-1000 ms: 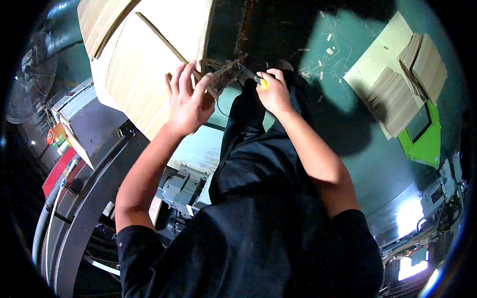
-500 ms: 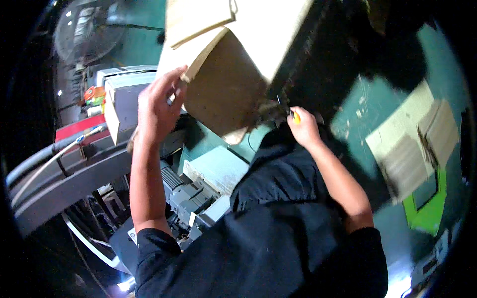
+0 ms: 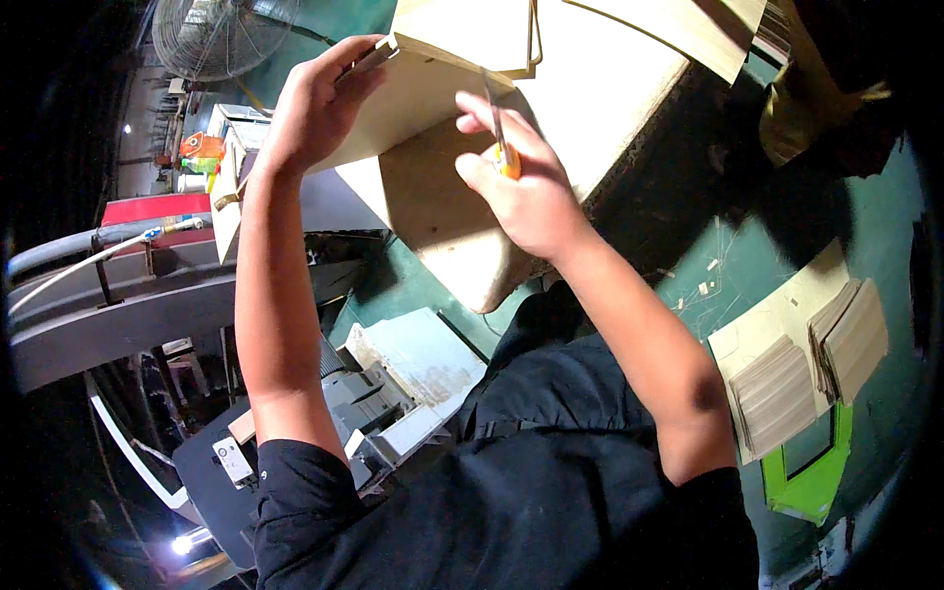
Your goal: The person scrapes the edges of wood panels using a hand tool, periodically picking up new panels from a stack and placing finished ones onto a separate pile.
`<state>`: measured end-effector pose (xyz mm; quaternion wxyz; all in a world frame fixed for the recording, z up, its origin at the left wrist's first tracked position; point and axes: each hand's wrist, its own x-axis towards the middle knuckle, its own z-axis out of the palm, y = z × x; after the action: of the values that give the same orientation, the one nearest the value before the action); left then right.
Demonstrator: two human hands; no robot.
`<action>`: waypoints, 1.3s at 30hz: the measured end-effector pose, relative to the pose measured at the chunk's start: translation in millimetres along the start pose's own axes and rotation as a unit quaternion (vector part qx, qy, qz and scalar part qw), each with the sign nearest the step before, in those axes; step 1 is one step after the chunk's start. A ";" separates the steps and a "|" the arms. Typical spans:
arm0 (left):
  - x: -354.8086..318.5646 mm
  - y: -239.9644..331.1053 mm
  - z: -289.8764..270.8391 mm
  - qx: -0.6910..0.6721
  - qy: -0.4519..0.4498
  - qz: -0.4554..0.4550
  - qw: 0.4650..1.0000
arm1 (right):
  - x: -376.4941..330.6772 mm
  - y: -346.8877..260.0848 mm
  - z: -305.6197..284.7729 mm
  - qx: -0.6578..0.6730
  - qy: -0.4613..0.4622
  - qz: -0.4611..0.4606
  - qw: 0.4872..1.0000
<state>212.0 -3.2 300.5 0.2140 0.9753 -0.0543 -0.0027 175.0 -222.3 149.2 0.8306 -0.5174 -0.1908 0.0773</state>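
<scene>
My left hand (image 3: 320, 108) is up at the far left of the pale work table (image 3: 619, 88), its fingers closed round the near left corner of a pale, thin wooden board (image 3: 462, 34). The board is tilted, its near edge raised off the table. In my right hand (image 3: 536, 192) is a utility knife with a yellow handle (image 3: 508, 162). Its thin blade points away from me, and the tip appears to reach the board's near edge; whether it touches, I cannot tell. Some fingers of my right hand stick out to the left.
A wire-caged fan (image 3: 211, 39) stands at the far left, beyond a grey machine frame (image 3: 147, 329) with a hose. Below the table is a light grey machine part (image 3: 423, 359). To the right, stacked thin sheets (image 3: 777, 393) lie above a green frame (image 3: 806, 482).
My left hand has lifted the board's near edge higher. My right hand has moved up and leftward from near my lap to the board, carrying the knife. The view has shifted slightly.
</scene>
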 end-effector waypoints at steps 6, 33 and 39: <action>1.5 -1.8 3.2 -0.018 0.020 0.015 1.000 | 31.3 -13.0 22.1 0.049 -0.011 -0.023 0.998; -191.0 -33.6 277.0 0.077 0.032 0.103 0.991 | -165.6 81.1 -66.3 0.000 0.022 0.443 0.896; -199.2 -47.3 301.8 0.058 0.019 0.086 0.994 | -205.9 68.8 -109.2 -0.357 -0.078 0.413 0.834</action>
<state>10.4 -65.0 3.0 0.1572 0.9777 -0.1339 0.0378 34.6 -348.9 -3.5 0.4611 -0.8012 -0.0383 0.3796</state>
